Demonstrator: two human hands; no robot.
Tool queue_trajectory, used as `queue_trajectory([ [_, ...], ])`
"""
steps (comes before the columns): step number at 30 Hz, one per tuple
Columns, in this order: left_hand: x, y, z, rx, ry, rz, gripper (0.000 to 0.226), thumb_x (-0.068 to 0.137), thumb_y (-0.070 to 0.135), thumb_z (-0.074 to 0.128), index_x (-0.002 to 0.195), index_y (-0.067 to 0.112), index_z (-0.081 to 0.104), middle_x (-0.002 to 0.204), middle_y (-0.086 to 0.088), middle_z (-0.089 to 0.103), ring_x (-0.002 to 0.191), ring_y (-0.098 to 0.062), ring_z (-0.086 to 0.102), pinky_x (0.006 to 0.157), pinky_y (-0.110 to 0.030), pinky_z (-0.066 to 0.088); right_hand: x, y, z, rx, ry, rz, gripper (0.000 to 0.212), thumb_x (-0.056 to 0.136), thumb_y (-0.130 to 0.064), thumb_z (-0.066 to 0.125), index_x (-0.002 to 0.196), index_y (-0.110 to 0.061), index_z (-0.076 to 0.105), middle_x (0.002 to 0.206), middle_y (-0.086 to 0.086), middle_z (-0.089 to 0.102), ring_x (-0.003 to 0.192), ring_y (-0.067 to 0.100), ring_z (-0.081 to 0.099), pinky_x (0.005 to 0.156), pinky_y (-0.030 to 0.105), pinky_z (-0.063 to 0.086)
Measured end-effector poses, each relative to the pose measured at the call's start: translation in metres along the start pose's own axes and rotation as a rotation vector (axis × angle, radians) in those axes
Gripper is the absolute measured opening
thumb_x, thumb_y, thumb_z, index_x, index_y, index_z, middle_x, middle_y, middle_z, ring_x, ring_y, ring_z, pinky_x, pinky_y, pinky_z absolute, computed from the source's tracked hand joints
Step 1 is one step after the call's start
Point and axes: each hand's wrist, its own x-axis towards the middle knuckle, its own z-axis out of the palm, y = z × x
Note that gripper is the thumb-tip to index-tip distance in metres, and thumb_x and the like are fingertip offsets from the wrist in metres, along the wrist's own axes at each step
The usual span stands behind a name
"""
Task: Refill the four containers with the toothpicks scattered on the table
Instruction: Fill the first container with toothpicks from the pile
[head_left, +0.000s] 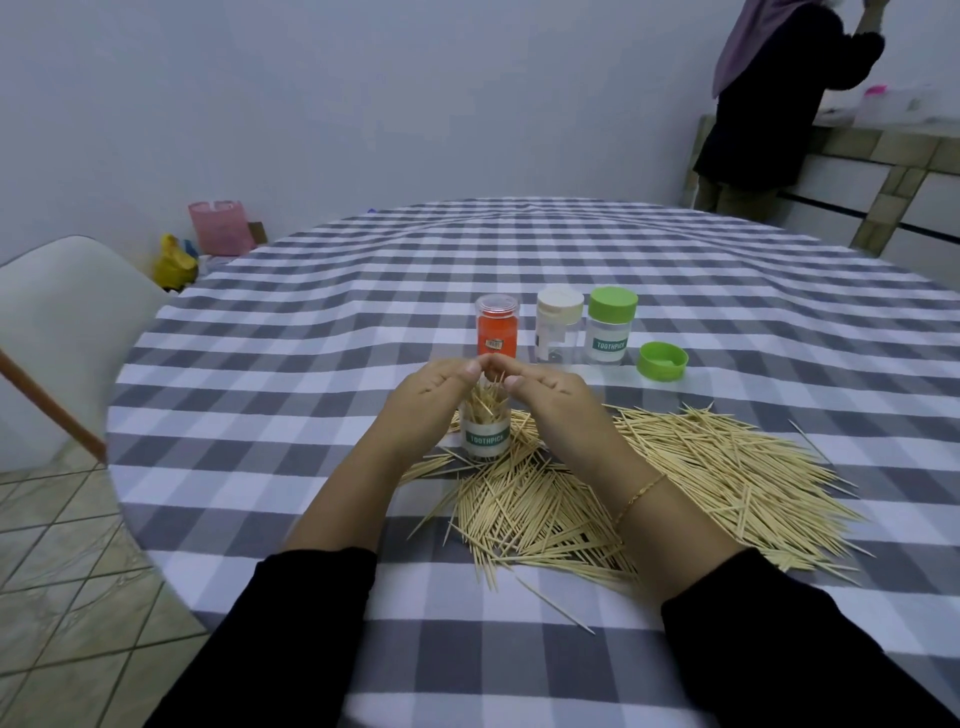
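Head view. The open container (485, 434), clear with a "TOOTHPICK" label, stood upright on the checked worktop (322, 332) at the 11 o'clock edge of the scattered toothpicks (649, 483). A bundle of toothpicks (488, 402) rose above its mouth, leaning unevenly. The left hand (431, 395) cupped the container's left side and rim, fingers curled round it. The right hand (545, 389) curved over the mouth from 3 o'clock; its fingers met the left hand's above the sticks. Whether they pinched any stick could not be told.

Beyond, at 12 o'clock from the hands, stood 3 further containers in a row: the orange container (497, 332) with a clear cap, the white-capped container (558, 330) and the green-capped container (610, 330). A loose green lid (663, 360) lay just beside the last, at its 3 o'clock.

Assessment: the step in hand appeared to be settling a bundle into the open container. It would go best with the left hand steadying the base upright while the right squared the tips together and pressed them straight down; leaning sticks could jam at the rim or spill. Most of the pile remained on the worktop, so the task looked to be at an early stage.
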Motion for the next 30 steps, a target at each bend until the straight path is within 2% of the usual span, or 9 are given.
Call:
queue_trajectory([
  [5,-0.001,0.011,0.001,-0.04,-0.062,-0.147,0.047,0.091,0.055,0.044,0.133,0.034,0.051,0.134,0.007,0.052,0.124,-0.017,0.043,0.102,-0.035,0.037,-0.004,-0.004,-0.006,-0.069,-0.05,-0.009,0.052,0.091,0.0,0.044,0.135,-0.026,0.051,0.123,-0.015,0.052,0.11,-0.005,0.048,0.074,-0.003,0.039],
  [7,-0.002,0.008,0.0,-0.12,-0.164,-0.178,0.061,0.085,0.023,0.059,0.142,0.03,0.04,0.125,0.002,0.058,0.121,-0.023,0.052,0.092,-0.032,0.047,-0.007,-0.005,-0.008,-0.169,-0.123,-0.028,0.061,0.087,-0.001,0.052,0.136,-0.036,0.045,0.122,-0.019,0.045,0.106,-0.011,0.045,0.076,0.001,0.041],
  [9,-0.004,-0.003,-0.002,-0.17,-0.251,-0.171,0.078,0.073,0.012,0.058,0.144,0.034,0.034,0.12,-0.003,0.062,0.108,-0.023,0.062,0.089,-0.038,0.054,-0.005,0.0,-0.006,-0.289,-0.155,-0.061,0.061,0.085,-0.011,0.062,0.136,-0.041,0.044,0.137,-0.014,0.04,0.123,-0.001,0.039,0.1,0.017,0.037],
  [13,-0.006,-0.011,-0.002,-0.049,-0.231,-0.129,0.082,0.07,0.016,0.065,0.143,0.039,0.035,0.126,0.016,0.055,0.107,-0.007,0.064,0.094,-0.034,0.054,0.001,0.008,0.001,-0.265,-0.072,-0.058,0.038,0.088,-0.029,0.064,0.124,-0.037,0.059,0.142,-0.009,0.039,0.133,0.012,0.033,0.111,0.039,0.031],
  [16,-0.007,-0.011,0.002,-0.028,-0.195,-0.107,0.078,0.076,0.016,0.078,0.142,0.037,0.041,0.122,0.018,0.06,0.108,-0.005,0.063,0.091,-0.025,0.053,0.006,0.007,0.006,-0.22,0.018,-0.087,0.024,0.091,-0.026,0.061,0.114,-0.025,0.069,0.128,-0.008,0.05,0.122,0.01,0.045,0.105,0.039,0.04],
  [19,-0.007,-0.013,0.004,0.031,-0.121,-0.074,0.057,0.067,0.044,0.078,0.121,0.047,0.058,0.107,0.017,0.07,0.102,-0.005,0.067,0.095,-0.036,0.053,0.012,0.006,0.014,-0.242,0.13,-0.106,0.019,0.093,-0.019,0.057,0.106,-0.017,0.071,0.101,-0.014,0.057,0.098,0.005,0.055,0.093,0.032,0.047],
  [22,-0.007,-0.015,0.005,0.037,-0.104,-0.08,0.057,0.059,0.052,0.074,0.115,0.051,0.06,0.104,0.018,0.071,0.099,-0.006,0.068,0.096,-0.043,0.052,0.014,0.009,0.022,-0.198,0.185,-0.082,0.028,0.095,-0.019,0.052,0.121,-0.024,0.062,0.11,-0.008,0.06,0.102,0.01,0.059,0.092,0.035,0.051],
  [27,-0.004,-0.02,0.006,0.133,-0.052,-0.087,0.045,0.057,0.049,0.063,0.1,0.059,0.058,0.095,0.022,0.07,0.103,-0.015,0.065,0.101,-0.052,0.044,0.009,0.017,0.027,-0.554,0.073,-0.233,0.043,0.1,-0.036,0.036,0.14,-0.023,0.045,0.145,-0.007,0.045,0.136,0.01,0.033,0.112,0.042,0.023],
  [30,-0.003,-0.023,0.006,0.144,-0.045,-0.077,0.049,0.057,0.048,0.061,0.104,0.062,0.055,0.101,0.021,0.07,0.107,-0.017,0.063,0.102,-0.054,0.042,0.009,0.018,0.026,-0.81,-0.026,-0.218,0.047,0.102,-0.042,0.028,0.146,-0.029,0.032,0.154,-0.015,0.027,0.144,0.008,0.012,0.107,0.036,0.011],
])
